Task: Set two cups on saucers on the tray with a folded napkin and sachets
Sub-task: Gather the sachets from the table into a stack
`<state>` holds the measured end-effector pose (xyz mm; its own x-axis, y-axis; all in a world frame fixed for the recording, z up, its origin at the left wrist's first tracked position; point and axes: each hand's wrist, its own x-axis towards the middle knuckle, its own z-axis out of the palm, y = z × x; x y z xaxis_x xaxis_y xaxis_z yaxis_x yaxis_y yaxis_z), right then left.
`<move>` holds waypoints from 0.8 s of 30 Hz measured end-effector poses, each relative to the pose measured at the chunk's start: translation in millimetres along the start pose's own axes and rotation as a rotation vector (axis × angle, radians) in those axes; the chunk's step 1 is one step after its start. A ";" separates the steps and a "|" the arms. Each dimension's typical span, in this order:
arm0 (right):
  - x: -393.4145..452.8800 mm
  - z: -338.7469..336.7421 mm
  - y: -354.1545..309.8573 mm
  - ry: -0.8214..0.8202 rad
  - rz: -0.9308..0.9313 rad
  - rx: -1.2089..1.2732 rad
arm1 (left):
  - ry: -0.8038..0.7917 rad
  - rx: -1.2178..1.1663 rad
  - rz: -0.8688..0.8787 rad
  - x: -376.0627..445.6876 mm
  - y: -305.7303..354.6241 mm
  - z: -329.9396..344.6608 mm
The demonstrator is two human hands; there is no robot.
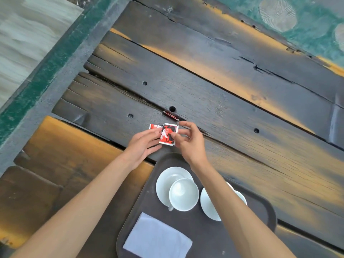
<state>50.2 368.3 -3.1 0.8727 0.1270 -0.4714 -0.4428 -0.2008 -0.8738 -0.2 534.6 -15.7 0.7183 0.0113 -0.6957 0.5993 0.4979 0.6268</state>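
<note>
A dark brown tray [204, 231] lies at the near edge of the wooden table. On it a white cup [183, 194] stands on a white saucer [163, 181]. A second white cup and saucer [208, 205] to the right are partly hidden by my right forearm. A folded white napkin [158, 237] rests on the tray's near left part. Just beyond the tray, my left hand [142, 144] and my right hand [189, 140] both pinch red, white and black sachets [166, 134] above the table. Another small red sachet [170, 115] lies in a plank gap farther out.
The table is dark, weathered planks [223, 94] with cracks, gaps and bolt holes. Its left edge runs diagonally along a grey and green painted border [42, 79]. Teal ground with pale round patches [277, 13] shows at the far right.
</note>
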 end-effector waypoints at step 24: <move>62.3 14.0 -4.4 0.181 -0.199 -0.596 | 0.149 -0.136 0.011 4.3 6.0 -33.8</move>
<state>103.6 390.7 -30.3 0.9701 0.0627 -0.2343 -0.1243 -0.7010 -0.7023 -5.5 566.9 -26.8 0.6580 0.1407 -0.7398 0.5313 0.6095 0.5884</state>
